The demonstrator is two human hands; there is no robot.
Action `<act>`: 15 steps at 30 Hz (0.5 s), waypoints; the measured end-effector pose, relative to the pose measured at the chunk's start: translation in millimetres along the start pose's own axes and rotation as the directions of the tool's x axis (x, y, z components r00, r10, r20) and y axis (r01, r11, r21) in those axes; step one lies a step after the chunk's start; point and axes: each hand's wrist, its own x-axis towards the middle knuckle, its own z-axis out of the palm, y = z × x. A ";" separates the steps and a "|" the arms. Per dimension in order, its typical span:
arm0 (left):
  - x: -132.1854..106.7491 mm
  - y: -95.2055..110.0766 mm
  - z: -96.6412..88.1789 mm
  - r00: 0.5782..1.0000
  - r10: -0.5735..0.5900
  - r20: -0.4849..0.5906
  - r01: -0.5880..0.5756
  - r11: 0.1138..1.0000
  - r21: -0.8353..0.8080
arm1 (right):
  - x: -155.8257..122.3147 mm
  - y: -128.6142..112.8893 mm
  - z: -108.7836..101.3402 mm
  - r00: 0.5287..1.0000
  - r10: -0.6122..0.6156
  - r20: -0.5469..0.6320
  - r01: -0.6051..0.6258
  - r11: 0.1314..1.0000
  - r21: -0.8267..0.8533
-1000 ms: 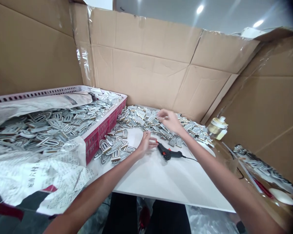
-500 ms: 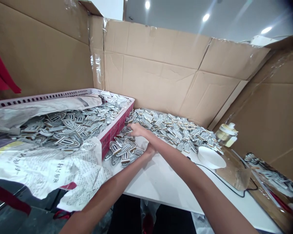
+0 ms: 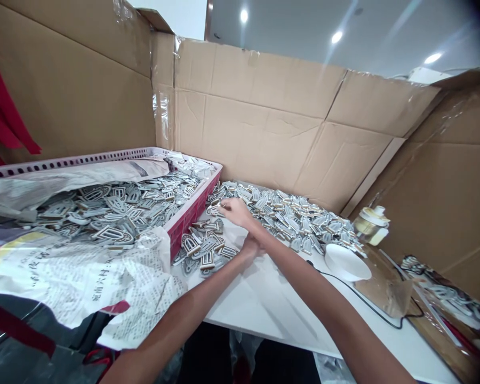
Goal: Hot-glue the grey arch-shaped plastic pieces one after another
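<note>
- Your right hand (image 3: 238,212): thumb and fingers pinched on a small metal piece (image 3: 213,209), just right of the pink basket, by its far corner.
- Your left hand (image 3: 251,248): lower, farther right of the basket, partly tucked under your right forearm. Fingers mostly hidden; can't tell if it's gripping anything.
- Your forearms cross at that spot, right one on top.
- Loose cluster (image 3: 208,248) of grey metal pieces with slotted, rounded shapes: right beside the basket's right wall, left of your left hand.
- Big pile (image 3: 296,216) of similar pieces: starts near the basket's far right corner, spreads right along the cardboard wall (image 3: 256,117).
- Pink basket (image 3: 192,217): left of both your hands, loaded with more pieces (image 3: 116,205).
- Newspaper (image 3: 84,272): lines the basket, drapes over its near side.
- White surface (image 3: 264,298): bare stretch to the right of the basket, under your arms.
- White bowl (image 3: 348,262): well right of the basket, by the big pile's end.
- Black cable (image 3: 364,298): right of the basket, past your right forearm, looping below the bowl.
- Yellowish jar (image 3: 371,224): far right of the basket, beyond the bowl.
- Red cloth (image 3: 4,106): hangs behind the basket's left part.
</note>
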 end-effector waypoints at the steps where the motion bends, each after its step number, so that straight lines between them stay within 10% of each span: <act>1: 0.4 0.9 1.1 1.000 -0.016 -0.018 0.016 1.000 0.014 | -8.4 3.9 -9.1 0.996 0.055 -0.064 -0.046 0.990 0.137; 7: -8.0 17.2 7.8 0.997 0.021 0.080 -0.024 0.999 0.041 | -79.4 31.0 -53.7 0.844 0.486 -0.228 -0.237 0.718 0.654; 15: -13.8 18.0 10.9 0.986 -0.022 0.163 0.033 0.998 -0.062 | -149.4 33.9 -53.5 0.869 0.370 -0.328 -0.384 0.923 0.024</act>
